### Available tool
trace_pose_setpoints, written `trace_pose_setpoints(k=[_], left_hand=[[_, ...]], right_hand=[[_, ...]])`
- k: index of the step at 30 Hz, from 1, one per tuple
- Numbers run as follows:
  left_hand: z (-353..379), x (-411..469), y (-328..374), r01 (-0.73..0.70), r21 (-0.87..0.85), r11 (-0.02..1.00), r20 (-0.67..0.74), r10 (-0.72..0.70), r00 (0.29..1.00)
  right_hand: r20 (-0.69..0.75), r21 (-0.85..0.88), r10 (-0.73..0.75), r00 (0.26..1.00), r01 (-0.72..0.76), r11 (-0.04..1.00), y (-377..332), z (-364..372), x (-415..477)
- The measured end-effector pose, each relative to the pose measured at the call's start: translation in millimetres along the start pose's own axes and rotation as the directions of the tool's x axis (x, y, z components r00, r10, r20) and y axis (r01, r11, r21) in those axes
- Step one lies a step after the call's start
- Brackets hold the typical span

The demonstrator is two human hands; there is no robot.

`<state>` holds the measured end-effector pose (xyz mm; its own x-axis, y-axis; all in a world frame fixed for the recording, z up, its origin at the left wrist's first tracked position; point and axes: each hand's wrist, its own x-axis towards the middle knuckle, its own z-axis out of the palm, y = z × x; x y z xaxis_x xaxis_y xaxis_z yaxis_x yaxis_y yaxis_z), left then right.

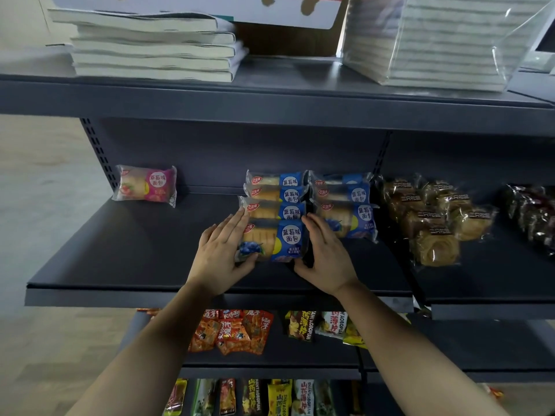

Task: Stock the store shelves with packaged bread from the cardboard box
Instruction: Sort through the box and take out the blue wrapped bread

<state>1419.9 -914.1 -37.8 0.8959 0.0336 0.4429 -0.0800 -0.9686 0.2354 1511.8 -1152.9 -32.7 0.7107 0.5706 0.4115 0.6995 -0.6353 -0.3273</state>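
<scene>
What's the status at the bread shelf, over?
Left hand and right hand open, pressing the front blue bread pack from either side. Pack lies on the shelf, heading its row. Nothing blocking.

At frame centre, on the middle shelf [120,250], my left hand [222,256] lies against the left side of the front blueberry bread packet [274,240] and my right hand [324,253] against its right side. A second row [345,205] sits just right of it. A strawberry bread packet [145,187] lies well apart at left, swirl pastries [435,220] at right. Books [153,46] are stacked on the shelf above, upper left.
</scene>
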Motion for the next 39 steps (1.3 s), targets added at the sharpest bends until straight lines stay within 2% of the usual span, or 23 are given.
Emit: trace_pose_setpoints(k=[8, 14, 20, 27, 31, 39], left_hand=[[-2.8, -0.7, 0.9, -0.01, 0.026, 1.0, 0.013, 0.01, 1.0], [-8.1, -2.7, 3.2, 0.011, 0.024, 1.0, 0.0, -0.011, 1.0], [-14.2, 5.7, 15.5, -0.049, 0.0, 0.999, -0.03, 0.049, 0.998], [-15.2, 36.2, 56.6, -0.16, 0.044, 0.986, -0.051, 0.162, 0.986], [-11.5, 53.5, 92.6, -0.219, 0.034, 0.975, 0.002, 0.219, 0.976], [23.2, 78.1, 199.8, -0.448, -0.023, 0.894, 0.075, 0.448, 0.891]], right_hand=[[-0.013, -0.125, -0.034, 0.999, 0.032, 0.992, -4.8, -1.9, -0.5], [0.033, -0.188, -0.077, 0.996, 0.082, 0.979, -7.0, -8.0, -4.4], [-0.03, -0.198, -0.078, 0.997, 0.07, 0.978, -7.1, -22.7, -10.3], [-0.081, -0.236, -0.03, 0.996, 0.01, 0.972, 10.4, -55.5, -24.6], [-0.086, -0.262, 0.016, 0.996, -0.038, 0.964, 27.3, -82.9, -45.8], [-0.147, -0.38, 0.284, 0.948, -0.319, 0.868, 69.8, -153.4, -134.0]])
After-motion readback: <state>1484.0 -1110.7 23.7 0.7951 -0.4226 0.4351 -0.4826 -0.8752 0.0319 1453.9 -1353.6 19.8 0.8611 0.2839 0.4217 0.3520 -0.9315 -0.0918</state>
